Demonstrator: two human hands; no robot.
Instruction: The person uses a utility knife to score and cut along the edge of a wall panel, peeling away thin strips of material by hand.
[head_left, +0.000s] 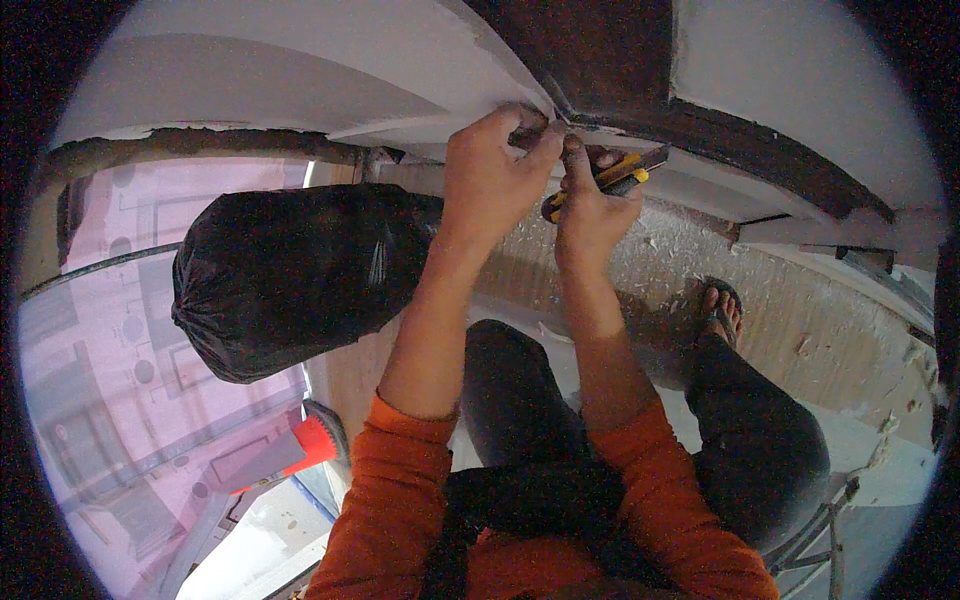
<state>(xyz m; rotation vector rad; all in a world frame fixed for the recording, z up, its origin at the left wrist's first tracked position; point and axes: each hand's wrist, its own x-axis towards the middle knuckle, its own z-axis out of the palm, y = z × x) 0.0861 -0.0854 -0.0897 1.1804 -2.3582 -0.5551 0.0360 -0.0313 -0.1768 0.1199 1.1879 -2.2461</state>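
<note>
My left hand [496, 178] has its fingers bent and pinched at a pale seam on the white wall panel [420, 90], beside a dark brown strip [590, 45]; what lies between its fingertips is too small to make out. My right hand [590, 220], just right of it, is wrapped round a yellow and black utility knife [620, 172], with its thumb up near my left fingertips. Both hands are at the lower edge of the panel, where the dark strip meets a narrow ledge.
A large black plastic bag [290, 280] lies at the left by pink sheeting with printed drawings [110, 380]. An orange and grey object [315, 445] is below it. My foot [722, 315] rests on the wooden floor, which is scattered with white scraps. Metal bars [830, 540] stand at lower right.
</note>
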